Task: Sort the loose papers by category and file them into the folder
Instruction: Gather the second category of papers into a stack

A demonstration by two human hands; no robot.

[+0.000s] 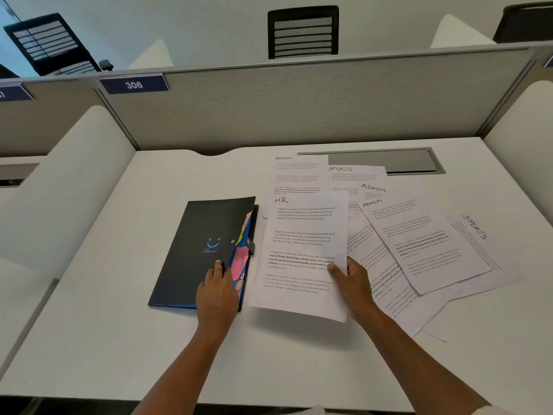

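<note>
A black folder (197,250) with a blue smiley lies on the white desk (104,324), its coloured divider tabs (241,265) showing along the right edge. My left hand (217,290) rests on the folder's lower right cover, fingers at its edge. My right hand (351,283) pinches the right edge of a sheet headed HR (302,253), lifted slightly just right of the folder. Loose sheets lie spread to the right: ADMIN (299,172) at the back, SPORTS (353,175), two overlapping ADMIN sheets (431,241), and another SPORTS sheet (478,235) at the far right.
A grey cable hatch (389,160) is set into the desk's back edge. Grey partition panels (299,109) wall in the desk, one with a 306 label (133,84). White side dividers stand left and right. Black chairs (302,32) are visible beyond the partition.
</note>
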